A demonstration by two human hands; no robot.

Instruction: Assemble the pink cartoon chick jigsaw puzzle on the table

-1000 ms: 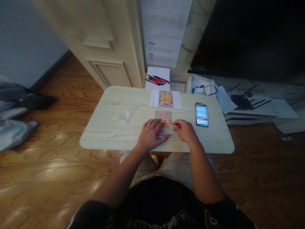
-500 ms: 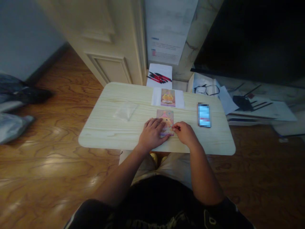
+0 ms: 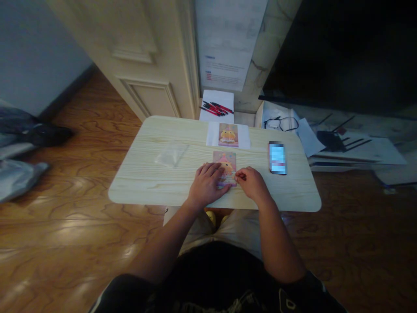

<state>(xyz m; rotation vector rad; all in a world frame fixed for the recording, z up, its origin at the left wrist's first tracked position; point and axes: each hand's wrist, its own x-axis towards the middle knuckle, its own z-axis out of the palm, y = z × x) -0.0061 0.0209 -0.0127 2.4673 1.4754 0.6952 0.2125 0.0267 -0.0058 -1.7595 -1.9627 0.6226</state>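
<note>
On the light wooden table [image 3: 143, 182] lies a colourful picture card [image 3: 230, 158] with a yellow cartoon figure in a pink hat. My left hand [image 3: 204, 184] rests flat over its lower left part, fingers stretched, covering some of the picture. At the card's right edge, my right hand [image 3: 252, 181] has thumb and fingertips pinched together. Whatever sits in that pinch is too small to make out. Just beyond the card, a similar printed picture [image 3: 228, 135] lies on a white sheet [image 3: 213, 134].
A clear plastic bag [image 3: 171, 155] lies left of my hands, and a lit phone [image 3: 277, 158] to the right. Behind the table, red and black pens [image 3: 216, 108] rest on white paper. A box with a black cable [image 3: 280, 123] and a black router [image 3: 329, 141] stand at the back right.
Both hands stay at the card almost unmoved, with the right hand still pinched at its edge. The whole view has shifted slightly.
</note>
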